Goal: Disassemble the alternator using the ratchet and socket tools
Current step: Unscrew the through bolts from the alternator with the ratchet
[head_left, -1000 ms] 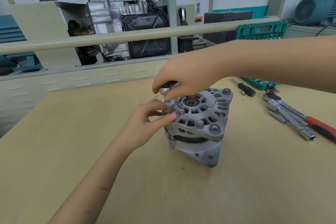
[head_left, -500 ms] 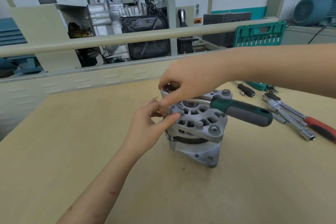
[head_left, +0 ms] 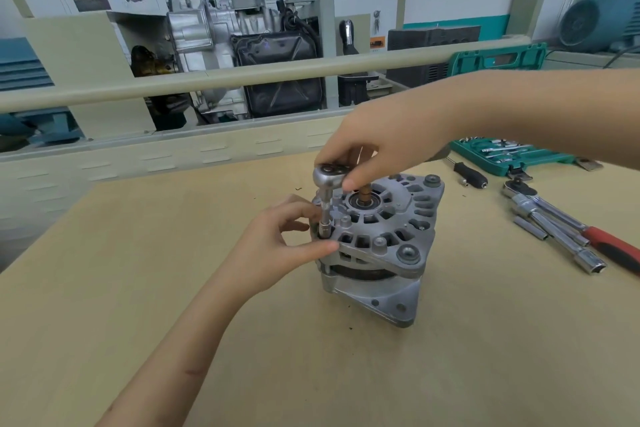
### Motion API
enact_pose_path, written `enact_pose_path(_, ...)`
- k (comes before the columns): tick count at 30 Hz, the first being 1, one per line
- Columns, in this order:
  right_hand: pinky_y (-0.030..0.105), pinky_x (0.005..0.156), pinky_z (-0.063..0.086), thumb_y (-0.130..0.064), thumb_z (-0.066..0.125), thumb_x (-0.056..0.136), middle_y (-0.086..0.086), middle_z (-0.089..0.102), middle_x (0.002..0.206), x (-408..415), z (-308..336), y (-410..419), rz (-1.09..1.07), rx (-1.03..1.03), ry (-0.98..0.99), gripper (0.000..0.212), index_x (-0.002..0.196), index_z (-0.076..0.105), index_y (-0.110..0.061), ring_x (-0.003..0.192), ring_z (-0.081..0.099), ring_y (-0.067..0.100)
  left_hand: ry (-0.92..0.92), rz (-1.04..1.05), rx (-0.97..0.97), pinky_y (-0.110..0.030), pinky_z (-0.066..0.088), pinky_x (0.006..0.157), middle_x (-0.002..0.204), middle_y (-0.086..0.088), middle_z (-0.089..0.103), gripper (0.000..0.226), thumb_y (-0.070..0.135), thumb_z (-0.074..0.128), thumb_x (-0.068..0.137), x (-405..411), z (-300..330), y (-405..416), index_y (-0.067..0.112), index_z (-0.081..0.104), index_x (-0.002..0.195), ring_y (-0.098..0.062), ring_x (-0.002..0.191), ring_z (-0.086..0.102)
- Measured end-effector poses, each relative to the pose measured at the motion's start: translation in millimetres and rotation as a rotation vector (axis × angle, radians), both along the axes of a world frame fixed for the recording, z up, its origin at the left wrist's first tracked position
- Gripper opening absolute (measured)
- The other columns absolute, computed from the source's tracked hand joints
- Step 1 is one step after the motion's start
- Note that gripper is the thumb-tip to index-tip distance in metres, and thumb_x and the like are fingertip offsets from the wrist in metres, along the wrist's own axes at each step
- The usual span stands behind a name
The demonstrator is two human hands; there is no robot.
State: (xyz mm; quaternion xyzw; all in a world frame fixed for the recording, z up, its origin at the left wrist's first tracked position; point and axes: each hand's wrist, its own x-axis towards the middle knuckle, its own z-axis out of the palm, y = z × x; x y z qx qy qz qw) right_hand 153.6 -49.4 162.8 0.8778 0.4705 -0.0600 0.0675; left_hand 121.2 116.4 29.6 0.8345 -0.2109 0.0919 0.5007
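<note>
The alternator [head_left: 375, 246] stands upright on the wooden workbench [head_left: 138, 288], finned housing facing up. The right hand [head_left: 367, 146] pinches the ratchet [head_left: 329, 176] at its head, with the socket extension [head_left: 325, 215] dropping to a bolt at the housing's near-left rim. The left hand [head_left: 273, 246] cups that rim, thumb pressed on the casting. It looks like a heavy, rigid cast lump, unlikely to slide; holding it by the housing edge seems wise, clear of the bare shaft [head_left: 364, 196].

Silver-grey alternator [head_left: 381, 246] with a copper-brown shaft, chrome ratchet [head_left: 329, 177], red-handled wrench [head_left: 613, 246], green tool case [head_left: 502, 152], tan table [head_left: 138, 288]
</note>
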Motion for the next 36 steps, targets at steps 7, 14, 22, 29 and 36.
enact_pose_path(7,0.007,0.066,0.035,-0.039,0.048,0.089,-0.005,0.058,0.079,4,-14,0,0.028,0.143,-0.116,0.036,0.109,0.059,-0.012,0.064,0.048,0.003,0.052,-0.020,-0.070,-0.029,0.049,0.089,0.098,-0.008,0.064,0.031,0.028,0.067,0.064,0,4,0,0.008,0.069,0.087,-0.016,0.093,0.062)
enact_pose_path(14,0.008,0.052,0.045,-0.044,0.046,0.078,-0.016,0.064,0.063,1,27,-21,-0.063,0.428,0.001,0.033,0.090,0.062,-0.017,0.056,0.060,-0.001,0.093,0.122,-0.248,-0.017,0.052,0.076,0.088,0.005,0.070,0.018,0.014,0.053,0.088,2,3,-3,0.019,0.069,0.083,-0.006,0.084,0.064)
enact_pose_path(22,0.012,0.058,0.049,-0.048,0.046,0.072,-0.006,0.066,0.068,-1,2,-46,-0.130,0.383,0.068,0.045,0.102,0.062,-0.017,0.058,0.062,0.001,0.239,0.184,-0.114,-0.023,0.045,0.087,0.112,0.010,0.055,0.034,0.031,0.067,0.062,2,-1,-12,0.033,0.054,0.094,-0.001,0.106,0.052)
enact_pose_path(29,0.010,0.056,0.047,-0.043,0.051,0.078,-0.004,0.064,0.069,0,-5,-72,-0.172,0.439,0.130,0.029,0.098,0.061,-0.024,0.059,0.062,-0.001,0.478,0.087,-0.273,-0.026,0.052,0.082,0.113,0.002,0.057,0.050,0.017,0.061,0.056,9,4,-10,0.027,0.052,0.105,-0.010,0.098,0.061)
enact_pose_path(36,0.012,0.056,0.045,-0.044,0.053,0.078,-0.011,0.063,0.065,-1,-11,-97,-0.191,0.356,0.154,0.026,0.092,0.061,-0.024,0.057,0.060,0.002,0.632,0.054,-0.497,-0.022,0.048,0.078,0.107,-0.004,0.065,0.045,-0.006,0.059,0.074,13,-4,-9,0.020,0.054,0.110,-0.012,0.094,0.063)
